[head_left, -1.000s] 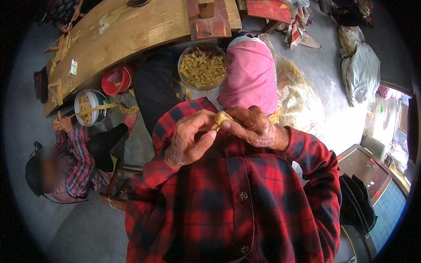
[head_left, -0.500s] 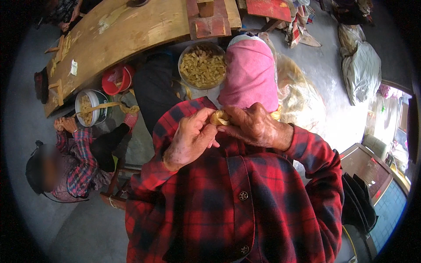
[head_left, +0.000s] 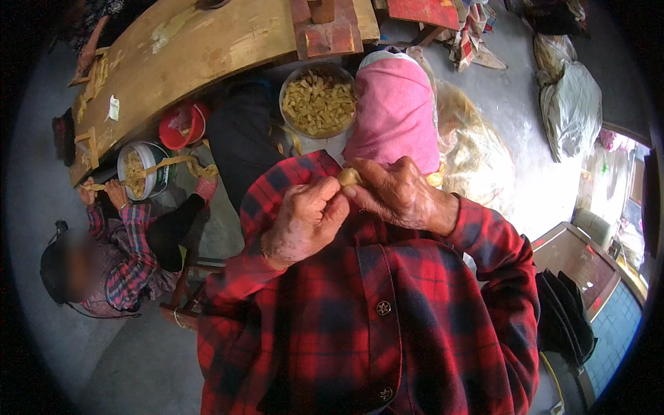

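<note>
Piece (head_left: 350, 178) between hands (head_left: 401, 195), basin (head_left: 344, 76) before them

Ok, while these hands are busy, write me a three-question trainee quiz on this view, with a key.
1. True or false: the left hand and the right hand both grip the small tan piece.
2. What fills the round basin? a) water b) yellowish-brown pieces c) green leaves
3. Fill in: in the picture, the pink cloth is just to the ____ of the basin.

Key: 1. True. 2. b. 3. right.
</note>
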Tool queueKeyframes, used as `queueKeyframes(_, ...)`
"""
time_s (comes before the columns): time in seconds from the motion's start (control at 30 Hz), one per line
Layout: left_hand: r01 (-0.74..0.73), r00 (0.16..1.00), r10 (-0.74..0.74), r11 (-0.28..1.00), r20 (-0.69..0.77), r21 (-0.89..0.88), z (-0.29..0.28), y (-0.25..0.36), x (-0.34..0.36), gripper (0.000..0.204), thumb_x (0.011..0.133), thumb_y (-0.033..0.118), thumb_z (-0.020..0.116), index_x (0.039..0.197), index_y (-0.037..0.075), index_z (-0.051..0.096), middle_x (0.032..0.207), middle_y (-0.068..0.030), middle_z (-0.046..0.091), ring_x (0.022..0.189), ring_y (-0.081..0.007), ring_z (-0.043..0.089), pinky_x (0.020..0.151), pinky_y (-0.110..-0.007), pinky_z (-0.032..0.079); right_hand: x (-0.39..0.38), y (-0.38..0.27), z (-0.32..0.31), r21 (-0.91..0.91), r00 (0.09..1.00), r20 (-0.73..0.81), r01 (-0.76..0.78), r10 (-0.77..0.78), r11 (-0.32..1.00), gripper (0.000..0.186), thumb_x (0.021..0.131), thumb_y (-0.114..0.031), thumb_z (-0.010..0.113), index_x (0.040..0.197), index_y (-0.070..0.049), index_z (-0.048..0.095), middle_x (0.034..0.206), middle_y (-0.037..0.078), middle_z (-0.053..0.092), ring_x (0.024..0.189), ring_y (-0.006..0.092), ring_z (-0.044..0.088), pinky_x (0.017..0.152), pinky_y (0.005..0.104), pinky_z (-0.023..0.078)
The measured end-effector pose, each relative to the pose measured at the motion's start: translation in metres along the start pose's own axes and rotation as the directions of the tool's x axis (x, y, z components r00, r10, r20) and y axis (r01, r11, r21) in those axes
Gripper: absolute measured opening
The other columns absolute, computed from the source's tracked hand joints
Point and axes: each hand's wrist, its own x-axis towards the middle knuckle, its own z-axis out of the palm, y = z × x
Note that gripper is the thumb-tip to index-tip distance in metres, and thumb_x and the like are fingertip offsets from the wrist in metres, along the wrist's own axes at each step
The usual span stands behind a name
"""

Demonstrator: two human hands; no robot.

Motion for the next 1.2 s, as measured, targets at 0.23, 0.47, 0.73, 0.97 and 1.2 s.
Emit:
queueKeyframes(0.23,-0.53,0.804,0.568,0.551,0.176,0.644,0.008,-0.003,0.006,0.013,0.073,0.009,0.061,0.072,0.004,0.05,0.057,-0.0036,0.041,0.044,-0.0159,0.045,0.04,-0.031,0.038,-0.003,0.005,0.005,0.472,0.981,0.042,-0.188,0.192,0.861,0.02,0.091,-0.015,0.05,0.089,0.003,0.059,0.07,0.012,0.057,0.057,0.0205,0.057,0.05,0.0314,0.043)
queueKeyframes(0.47,0.239,0.969,-0.106,0.646,0.225,-0.725,-0.024,-0.004,0.002,0.019,0.086,0.01,0.049,0.078,-0.004,0.058,0.061,-0.0072,0.058,0.05,-0.0139,0.058,0.047,-0.025,0.047,-0.002,-0.011,-0.007,0.598,0.972,0.071,-0.22,0.223,0.771,0.024,0.093,-0.021,0.049,0.095,0.001,0.059,0.064,0.006,0.053,0.058,0.0092,0.049,0.052,0.0281,0.041)
queueKeyframes(0.73,0.291,0.951,-0.148,0.728,0.272,-0.62,-0.03,-0.005,0.006,0.018,0.086,0.011,0.049,0.084,-0.006,0.057,0.07,-0.0085,0.059,0.06,-0.0136,0.059,0.056,-0.025,0.049,0.001,-0.004,-0.016,0.12,0.988,0.017,0.151,-0.154,0.981,0.028,0.084,-0.019,0.06,0.1,0.002,0.051,0.066,0.014,0.057,0.052,0.0297,0.057,0.042,0.0384,0.042)
queueKeyframes(0.97,0.367,0.901,-0.19,0.812,0.39,-0.453,-0.031,0.001,0.006,0.02,0.091,0.014,0.045,0.098,-0.003,0.054,0.077,-0.002,0.056,0.071,-0.0066,0.054,0.061,-0.023,0.048,0.001,0.002,-0.018,-0.144,0.955,0.158,0.273,-0.25,0.951,0.046,0.073,-0.016,0.071,0.107,0.008,0.051,0.074,0.014,0.06,0.055,0.0226,0.061,0.042,0.0313,0.045)
queueKeyframes(1.2,0.265,0.952,-0.2,0.919,0.233,-0.293,-0.02,0.016,0.0,0.012,0.089,0.005,0.043,0.091,-0.002,0.053,0.064,-0.0026,0.051,0.052,-0.0082,0.053,0.048,-0.023,0.044,0.004,-0.006,-0.028,-0.068,0.962,0.166,0.229,-0.215,0.971,0.045,0.077,-0.021,0.068,0.109,0.005,0.051,0.065,0.011,0.057,0.05,0.0246,0.058,0.043,0.0333,0.045)
